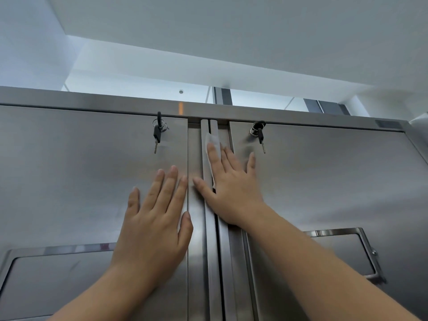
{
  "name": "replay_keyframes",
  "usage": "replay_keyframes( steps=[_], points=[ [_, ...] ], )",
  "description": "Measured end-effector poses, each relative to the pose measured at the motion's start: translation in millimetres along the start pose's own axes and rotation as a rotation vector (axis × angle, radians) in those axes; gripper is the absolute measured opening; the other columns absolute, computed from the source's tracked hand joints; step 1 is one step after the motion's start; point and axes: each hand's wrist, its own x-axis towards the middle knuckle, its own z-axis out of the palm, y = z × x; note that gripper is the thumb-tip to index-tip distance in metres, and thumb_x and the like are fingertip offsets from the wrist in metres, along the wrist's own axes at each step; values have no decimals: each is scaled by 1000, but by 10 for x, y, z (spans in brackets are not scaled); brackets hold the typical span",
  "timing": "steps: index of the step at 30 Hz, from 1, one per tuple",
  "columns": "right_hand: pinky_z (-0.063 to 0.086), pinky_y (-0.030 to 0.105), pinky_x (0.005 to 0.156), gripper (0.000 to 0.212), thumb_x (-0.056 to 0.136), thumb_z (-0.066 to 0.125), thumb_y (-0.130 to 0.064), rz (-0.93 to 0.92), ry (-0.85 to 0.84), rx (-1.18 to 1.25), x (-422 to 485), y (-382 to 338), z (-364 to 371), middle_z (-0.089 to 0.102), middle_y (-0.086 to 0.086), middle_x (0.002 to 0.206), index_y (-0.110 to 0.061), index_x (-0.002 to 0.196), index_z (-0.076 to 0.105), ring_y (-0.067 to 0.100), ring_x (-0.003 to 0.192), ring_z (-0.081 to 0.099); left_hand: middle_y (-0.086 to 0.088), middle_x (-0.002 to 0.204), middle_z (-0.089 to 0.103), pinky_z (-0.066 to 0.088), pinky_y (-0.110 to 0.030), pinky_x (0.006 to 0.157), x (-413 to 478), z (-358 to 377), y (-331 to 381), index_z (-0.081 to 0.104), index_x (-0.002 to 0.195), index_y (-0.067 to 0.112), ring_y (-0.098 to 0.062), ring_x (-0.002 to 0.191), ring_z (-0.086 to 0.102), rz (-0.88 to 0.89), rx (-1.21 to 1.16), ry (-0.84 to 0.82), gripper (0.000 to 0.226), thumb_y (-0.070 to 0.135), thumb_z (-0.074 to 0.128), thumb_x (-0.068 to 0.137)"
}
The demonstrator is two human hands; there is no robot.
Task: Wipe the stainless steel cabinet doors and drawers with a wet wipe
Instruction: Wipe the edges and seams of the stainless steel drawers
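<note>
- At the top of a stainless steel cabinet, seen from below: left door [81,170] and right door [324,181], both closed, meeting at vertical handle strips [209,228].
- Left hand [152,225]: flat and open, fingers spread, palm pressed on the left door beside its inner edge.
- Right hand [229,188]: fingers straight, pressing the white wet wipe [212,144] against the handle strips; the wipe shows above the fingertips.
- Keys [157,133] hang in the left door's lock; a second set of keys [258,133] hangs in the right door's.
</note>
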Motion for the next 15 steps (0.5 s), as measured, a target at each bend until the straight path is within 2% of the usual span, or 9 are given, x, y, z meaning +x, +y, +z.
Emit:
replay_keyframes(
  steps=[2, 10, 15],
  points=[
    [-31, 43, 99, 73, 89, 12, -60, 8, -6, 7, -39, -11, 17, -8, 1, 157, -26, 145, -20, 12, 142, -13, -17, 138, 47, 40, -62, 90, 0, -1, -1, 53, 130, 1, -38, 125, 46, 0, -5, 5, 57, 28, 32, 84],
    [-21, 53, 105, 70, 95, 20, -55, 90, -79, -3, 483, 23, -128, -1, 4, 157, -23, 147, -15, 12, 143, -7, -16, 138, 47, 40, -61, 91, -2, -3, -4, 52, 131, 3, -36, 125, 46, -5, -14, 13, 57, 28, 32, 84],
    [-22, 50, 105, 72, 93, 19, -57, 76, -25, 7, 235, 2, -55, -4, 2, 157, -24, 147, -15, 12, 143, -9, -16, 139, 46, 39, -61, 92, -10, 2, -2, 51, 132, 3, -37, 126, 44, -6, -20, 5, 57, 28, 31, 85]
  ],
)
